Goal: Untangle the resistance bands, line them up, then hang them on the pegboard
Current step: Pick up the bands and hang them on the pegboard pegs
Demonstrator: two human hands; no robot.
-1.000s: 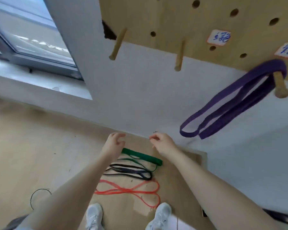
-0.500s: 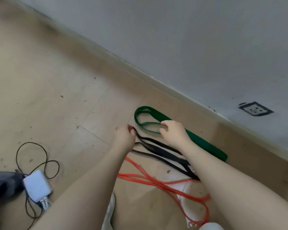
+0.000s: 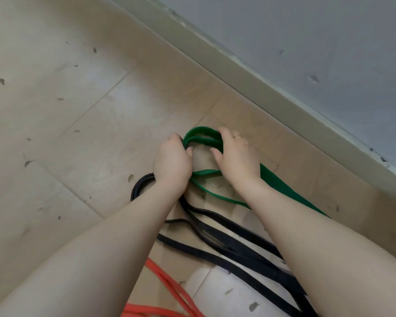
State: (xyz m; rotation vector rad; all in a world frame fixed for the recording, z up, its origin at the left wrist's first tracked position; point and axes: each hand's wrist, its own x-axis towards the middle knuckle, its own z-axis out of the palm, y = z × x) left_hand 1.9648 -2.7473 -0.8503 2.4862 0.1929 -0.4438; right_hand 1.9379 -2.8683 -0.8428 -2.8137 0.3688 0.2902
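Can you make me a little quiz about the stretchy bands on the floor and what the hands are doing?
1. True or false: both hands are on the green band.
2. Which band lies nearest the wall? A) orange band B) black band C) green band
3. Fill in: the right hand wears a ____ on one finger.

Key:
1. True: the left hand grips the green loop's end, and the right hand holds it beside.
2. C
3. ring
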